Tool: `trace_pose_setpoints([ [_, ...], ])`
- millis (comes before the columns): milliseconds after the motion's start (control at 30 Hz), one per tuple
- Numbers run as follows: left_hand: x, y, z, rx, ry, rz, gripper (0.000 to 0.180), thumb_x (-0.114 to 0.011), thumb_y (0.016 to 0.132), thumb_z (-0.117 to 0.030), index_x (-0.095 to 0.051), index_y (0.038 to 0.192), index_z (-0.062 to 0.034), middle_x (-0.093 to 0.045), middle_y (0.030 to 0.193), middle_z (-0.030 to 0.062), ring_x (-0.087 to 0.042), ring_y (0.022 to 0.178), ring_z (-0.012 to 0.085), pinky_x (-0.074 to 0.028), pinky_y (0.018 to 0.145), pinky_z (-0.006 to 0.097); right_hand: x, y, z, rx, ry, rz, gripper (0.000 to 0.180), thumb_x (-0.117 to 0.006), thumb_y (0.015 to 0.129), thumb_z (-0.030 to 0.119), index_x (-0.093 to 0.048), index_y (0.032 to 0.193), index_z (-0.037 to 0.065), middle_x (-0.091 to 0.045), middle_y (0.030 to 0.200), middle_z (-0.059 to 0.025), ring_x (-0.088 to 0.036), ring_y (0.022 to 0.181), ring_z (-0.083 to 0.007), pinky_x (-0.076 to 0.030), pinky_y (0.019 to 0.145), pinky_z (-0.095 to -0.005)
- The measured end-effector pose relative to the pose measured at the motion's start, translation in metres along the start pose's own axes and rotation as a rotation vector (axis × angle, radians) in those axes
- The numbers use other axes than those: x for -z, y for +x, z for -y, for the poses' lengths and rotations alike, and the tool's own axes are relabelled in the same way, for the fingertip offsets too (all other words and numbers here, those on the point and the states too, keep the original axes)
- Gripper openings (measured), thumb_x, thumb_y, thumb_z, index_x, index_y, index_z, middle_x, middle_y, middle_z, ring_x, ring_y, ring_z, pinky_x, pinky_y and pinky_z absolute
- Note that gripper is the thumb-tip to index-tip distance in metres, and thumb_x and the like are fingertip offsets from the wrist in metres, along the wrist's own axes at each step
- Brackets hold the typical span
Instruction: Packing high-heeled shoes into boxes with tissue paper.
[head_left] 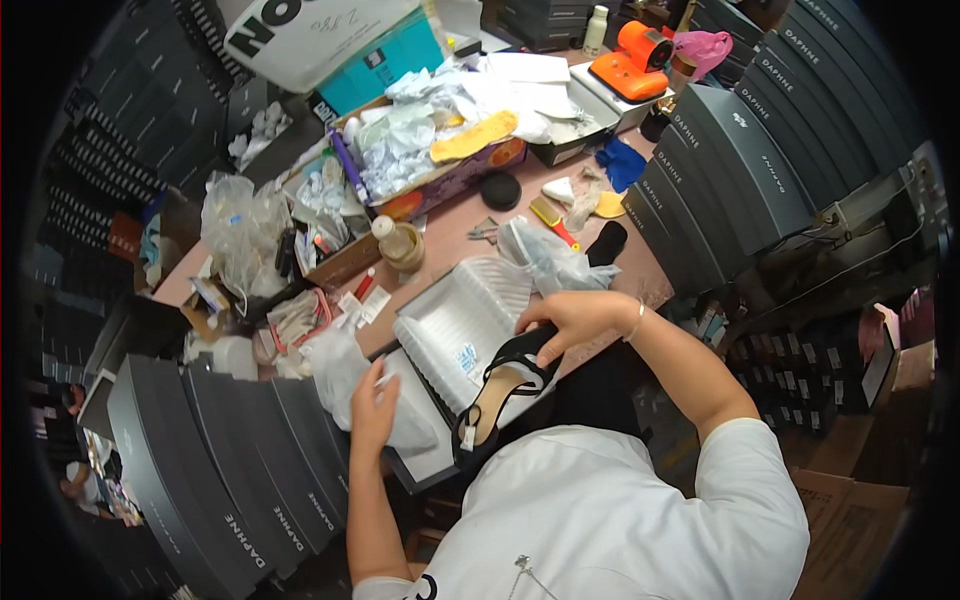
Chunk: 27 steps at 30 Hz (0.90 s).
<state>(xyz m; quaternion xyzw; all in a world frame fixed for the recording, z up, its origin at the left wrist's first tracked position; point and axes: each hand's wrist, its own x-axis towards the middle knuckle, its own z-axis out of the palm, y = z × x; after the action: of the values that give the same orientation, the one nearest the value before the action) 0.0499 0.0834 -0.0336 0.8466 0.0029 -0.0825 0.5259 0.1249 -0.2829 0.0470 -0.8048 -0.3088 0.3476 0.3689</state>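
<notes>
My right hand (pixel 580 322) is closed on the toe end of a black strappy sandal (pixel 483 408). The sandal slants toward me, heel end nearest my body, with a beige insole and a small white tag at the heel. Beneath it lies an open shoe box (pixel 422 465) with white ribbed foam wrap (pixel 462 318) spread across it. My left hand (pixel 372 405) is at the box's left side, fingers drawn together on a bit of thin white plastic bag (pixel 408 425). Part of that bag is hidden behind the hand.
Dark shoe boxes stand stacked at left (pixel 240 460) and right (pixel 720 170). On the pink table are a glue bottle (pixel 402 248), a yellow-red brush (pixel 553 220), a black round lid (pixel 500 190) and a carton of crumpled paper (pixel 460 170). An orange device (pixel 632 65) stands at the back.
</notes>
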Motion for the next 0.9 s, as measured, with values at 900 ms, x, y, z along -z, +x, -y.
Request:
trace_pose_setpoints([
  [900, -0.112, -0.063, -0.014, 0.781, -1.433, -0.242, 0.070, -0.029, 0.091, -0.068, -0.058, 0.107, -0.0060, -0.058, 0.072, 0.0086, -0.060, 0.064, 0.0211, -0.051, 0.058, 0.034, -0.118, 0.059, 0.019, 0.152, -0.048, -0.221, 0.013, -0.063, 0.076, 0.013, -0.058, 0.073, 0.001, -0.061, 0.065, -0.0186, -0.061, 0.058, -0.0343, -0.048, 0.053, -0.0388],
])
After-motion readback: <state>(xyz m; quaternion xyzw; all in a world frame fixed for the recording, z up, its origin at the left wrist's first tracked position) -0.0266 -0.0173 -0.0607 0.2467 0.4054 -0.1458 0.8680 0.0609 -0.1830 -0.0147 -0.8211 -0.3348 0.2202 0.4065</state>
